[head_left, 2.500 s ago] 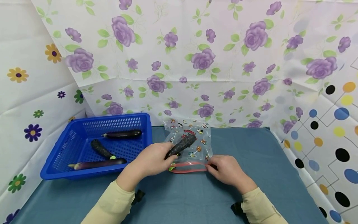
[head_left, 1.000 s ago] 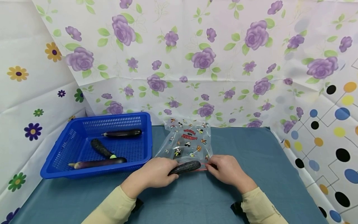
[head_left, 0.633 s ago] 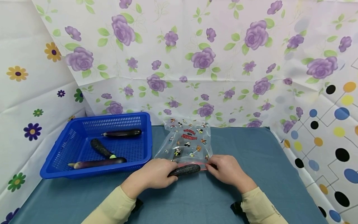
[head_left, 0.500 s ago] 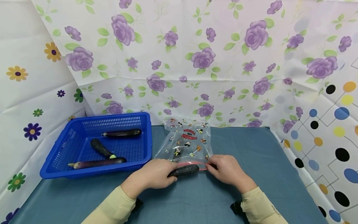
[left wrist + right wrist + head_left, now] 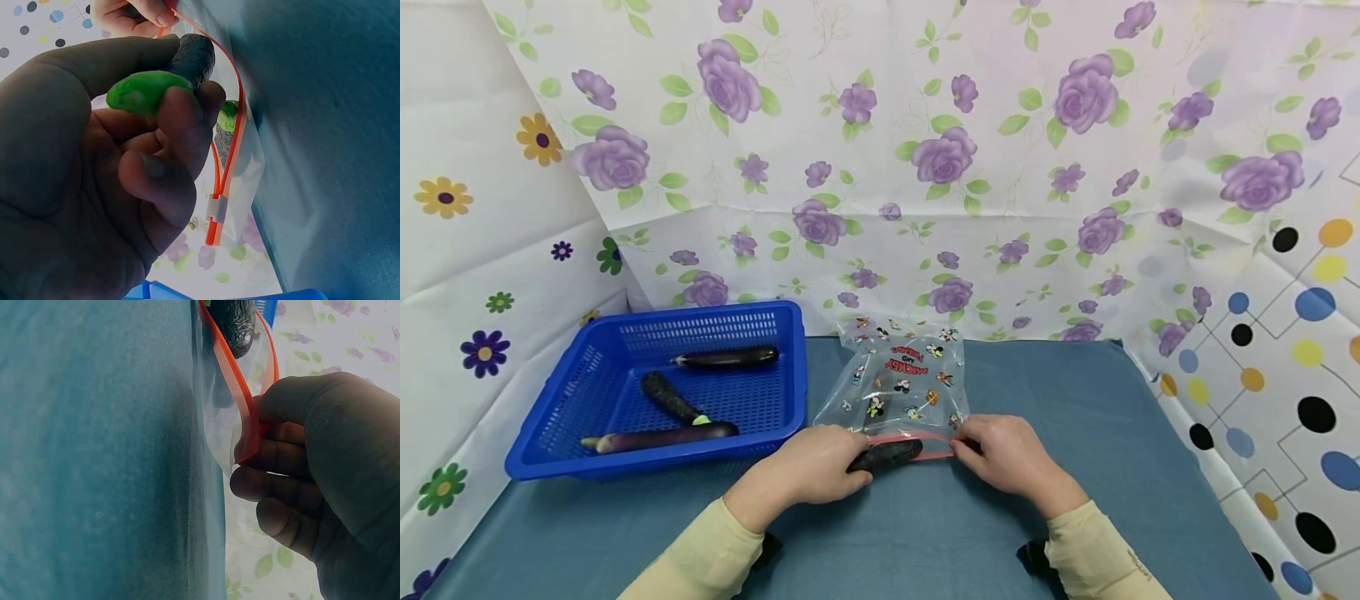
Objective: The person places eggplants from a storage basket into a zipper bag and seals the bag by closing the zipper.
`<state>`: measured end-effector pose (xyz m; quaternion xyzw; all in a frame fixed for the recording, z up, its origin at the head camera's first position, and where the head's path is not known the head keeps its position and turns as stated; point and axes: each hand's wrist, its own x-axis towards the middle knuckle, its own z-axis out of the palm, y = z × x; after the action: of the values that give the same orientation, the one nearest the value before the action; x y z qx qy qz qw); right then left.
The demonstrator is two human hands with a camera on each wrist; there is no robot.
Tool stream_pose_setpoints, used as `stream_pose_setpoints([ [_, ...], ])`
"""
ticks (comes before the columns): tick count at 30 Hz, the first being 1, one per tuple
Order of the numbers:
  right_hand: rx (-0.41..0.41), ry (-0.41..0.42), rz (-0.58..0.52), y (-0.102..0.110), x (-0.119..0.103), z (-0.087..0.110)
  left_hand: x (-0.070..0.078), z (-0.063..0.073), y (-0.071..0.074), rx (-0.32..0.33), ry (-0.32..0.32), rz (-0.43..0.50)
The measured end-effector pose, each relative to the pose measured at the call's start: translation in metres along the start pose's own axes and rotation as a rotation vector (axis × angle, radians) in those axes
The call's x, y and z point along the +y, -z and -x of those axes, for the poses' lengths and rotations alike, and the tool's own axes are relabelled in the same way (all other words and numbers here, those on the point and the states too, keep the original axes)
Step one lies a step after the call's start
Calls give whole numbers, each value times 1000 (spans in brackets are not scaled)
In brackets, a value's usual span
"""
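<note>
My left hand point(image 5: 823, 462) grips a dark, wrinkled eggplant point(image 5: 887, 456) with a green stem end, which shows between the fingers in the left wrist view. The eggplant's far tip lies at the mouth of a clear printed zip bag point(image 5: 898, 375), between its red zip edges in the right wrist view. My right hand point(image 5: 1006, 454) pinches the right corner of that mouth, holding the red strips point(image 5: 240, 400) spread apart. Through the bag's side, the left wrist view shows another green-ended dark eggplant point(image 5: 229, 116) inside. A white slider point(image 5: 217, 207) sits near the other end of the zip.
On the left, a blue plastic basket point(image 5: 797, 375) holds three more eggplants, one dark at the back point(image 5: 730, 357), one wrinkled with a green end, one purplish at the front point(image 5: 662, 437). A blue-green cloth point(image 5: 1060, 392) covers the table. Flowered sheets hang behind.
My left hand has lowered the eggplant from above the bag to its mouth, and the tip has since shifted left and in between the red edges. The right hand has kept its place.
</note>
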<state>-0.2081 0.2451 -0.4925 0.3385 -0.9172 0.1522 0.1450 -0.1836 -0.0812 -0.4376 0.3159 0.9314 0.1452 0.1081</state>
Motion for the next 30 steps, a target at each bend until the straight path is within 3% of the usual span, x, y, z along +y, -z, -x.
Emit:
stream_pose_setpoints([
  [18, 6, 2, -2, 1, 0, 0, 2, -3, -9, 89, 64, -60],
  [30, -6, -7, -5, 0, -1, 0, 3, -3, -10, 89, 121, -24],
])
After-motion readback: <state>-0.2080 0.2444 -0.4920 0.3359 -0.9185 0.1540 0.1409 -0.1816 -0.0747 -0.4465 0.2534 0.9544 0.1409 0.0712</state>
